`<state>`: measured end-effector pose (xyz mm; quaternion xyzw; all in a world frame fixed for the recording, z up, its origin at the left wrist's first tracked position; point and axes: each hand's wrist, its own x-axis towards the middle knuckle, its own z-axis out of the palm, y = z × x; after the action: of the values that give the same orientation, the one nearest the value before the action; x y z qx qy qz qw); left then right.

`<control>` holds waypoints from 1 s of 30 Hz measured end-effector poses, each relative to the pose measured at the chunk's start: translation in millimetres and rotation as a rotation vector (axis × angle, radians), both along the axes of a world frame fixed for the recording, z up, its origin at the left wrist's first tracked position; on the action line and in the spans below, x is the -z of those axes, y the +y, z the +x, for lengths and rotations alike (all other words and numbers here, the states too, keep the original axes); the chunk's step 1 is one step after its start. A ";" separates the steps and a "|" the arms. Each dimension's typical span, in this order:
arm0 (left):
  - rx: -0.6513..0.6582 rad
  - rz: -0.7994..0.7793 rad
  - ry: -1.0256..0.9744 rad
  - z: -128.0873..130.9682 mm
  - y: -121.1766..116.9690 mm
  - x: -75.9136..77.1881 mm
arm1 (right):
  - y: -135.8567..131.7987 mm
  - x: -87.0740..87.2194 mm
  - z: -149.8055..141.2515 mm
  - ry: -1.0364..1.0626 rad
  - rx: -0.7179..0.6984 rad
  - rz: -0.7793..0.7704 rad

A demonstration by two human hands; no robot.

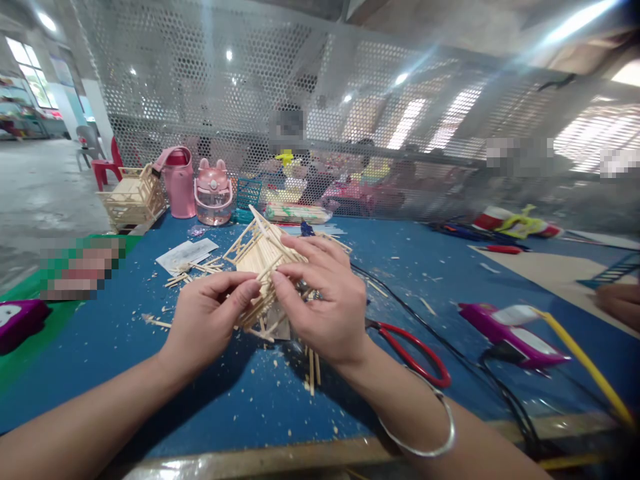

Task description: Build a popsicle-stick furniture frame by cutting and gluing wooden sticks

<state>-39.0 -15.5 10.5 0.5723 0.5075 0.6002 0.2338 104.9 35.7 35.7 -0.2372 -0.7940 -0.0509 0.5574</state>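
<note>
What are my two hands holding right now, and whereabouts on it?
Both bare hands, left and right, hold the small pale wooden stick model by its near edge, fingertips on the sticks there.

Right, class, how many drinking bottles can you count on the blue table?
2: a tall pink bottle at the far left corner of the blue table, and a clear bottle just right of it. No others show.

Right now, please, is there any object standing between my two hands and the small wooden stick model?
Nothing visible stands between them: the fingers of the left hand and the right hand already touch the stick model. The red-handled tool lies off beside the right forearm.
</note>
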 end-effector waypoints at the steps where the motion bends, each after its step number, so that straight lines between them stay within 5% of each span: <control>1: -0.003 -0.002 -0.006 -0.1 0.1 -0.6 | 0.7 0.3 0.5 -0.003 -0.015 0.015; 7: -0.020 -0.043 -0.070 -1.1 2.9 -5.2 | 3.5 -0.1 7.0 0.086 -0.094 0.047; 12: -0.024 -0.054 -0.073 -4.7 5.8 -6.5 | 6.9 -0.1 13.3 0.044 -0.102 -0.136; 19: -0.035 -0.057 -0.075 -5.7 7.3 -8.5 | 9.3 -0.4 16.5 0.063 -0.291 -0.254; 24: -0.019 -0.061 -0.073 -4.4 7.1 -8.5 | 2.9 -7.2 12.3 -0.056 -0.147 -0.082; 30: 0.002 -0.070 -0.092 -3.6 7.6 -7.0 | 2.2 -11.6 3.6 -0.109 -0.056 -0.086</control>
<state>-42.7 -8.0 17.5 0.5360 0.5166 0.6074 0.2772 108.5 37.9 47.2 -0.2356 -0.8308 -0.0142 0.5040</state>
